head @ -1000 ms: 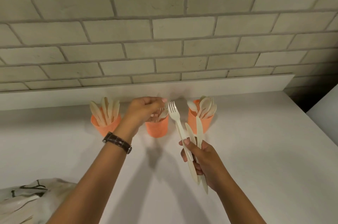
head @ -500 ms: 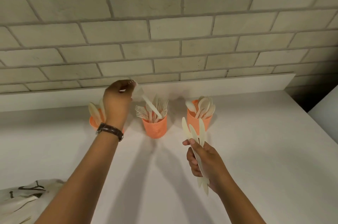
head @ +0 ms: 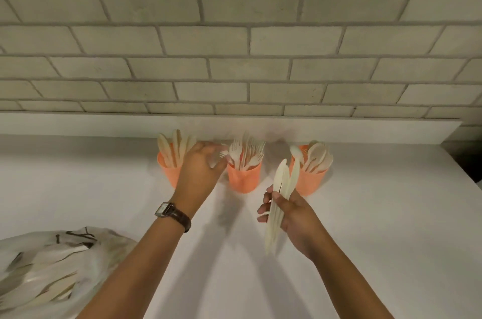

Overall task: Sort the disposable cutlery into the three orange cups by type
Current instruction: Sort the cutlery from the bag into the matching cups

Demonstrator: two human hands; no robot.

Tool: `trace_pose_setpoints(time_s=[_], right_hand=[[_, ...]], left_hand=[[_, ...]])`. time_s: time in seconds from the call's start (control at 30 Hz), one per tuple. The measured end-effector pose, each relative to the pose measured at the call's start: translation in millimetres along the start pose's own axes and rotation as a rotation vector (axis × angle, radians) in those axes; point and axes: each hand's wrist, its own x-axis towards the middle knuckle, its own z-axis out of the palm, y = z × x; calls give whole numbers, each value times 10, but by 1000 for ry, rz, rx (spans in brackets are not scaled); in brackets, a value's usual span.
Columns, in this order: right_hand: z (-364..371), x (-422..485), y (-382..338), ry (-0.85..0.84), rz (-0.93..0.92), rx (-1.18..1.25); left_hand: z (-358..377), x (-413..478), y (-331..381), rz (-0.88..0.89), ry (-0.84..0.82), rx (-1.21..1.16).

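Head view: the left hand (head: 200, 172) covers the right side of the left orange cup (head: 167, 170), so only the cup's left wall and the knife blades (head: 174, 146) standing in it show. Its fingers curl round a fork (head: 221, 155) that is blurred, with the tines just beside the middle orange cup (head: 243, 179). That cup is packed with forks (head: 247, 153). The right hand (head: 289, 214) grips a bunch of knives (head: 280, 196) near their middle. The blade tips overlap the left side of the right orange cup (head: 313, 180), which holds spoons (head: 317, 158). I cannot count the knives for sure.

At the near left, a thin plastic bag (head: 52, 266) with pale cutlery inside is cut off by the frame. A wristwatch (head: 172, 214) sits on the left wrist.

The three cups stand in a row near the far raised ledge (head: 104, 124) under the brick wall (head: 234, 58). The white counter (head: 391, 227) lies bare to the right of them and nearer, and it ends at a dark gap (head: 467, 159) at the far right.
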Motion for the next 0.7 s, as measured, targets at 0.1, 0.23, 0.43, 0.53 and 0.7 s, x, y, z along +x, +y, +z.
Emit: trace_pose_setpoints(time_s=[0.1, 0.23, 0.43, 0.53, 0.7], right_hand=[[335, 252, -68, 0, -110, -35], [1003, 725, -130, 14, -289, -58], [2071, 1517, -65, 188, -477, -186], [2282, 1733, 264, 255, -451, -401], [2254, 1821, 601, 313, -381, -593]], left_hand=[[-310, -307, -39, -89, -59, -153], [-840, -557, -179, -150, -38, -301], [-1633, -524, -656, -99, -16, -283], [-1911, -475, -953, -117, -13, -289], [-2214, -406, -1255, -127, -46, -283]])
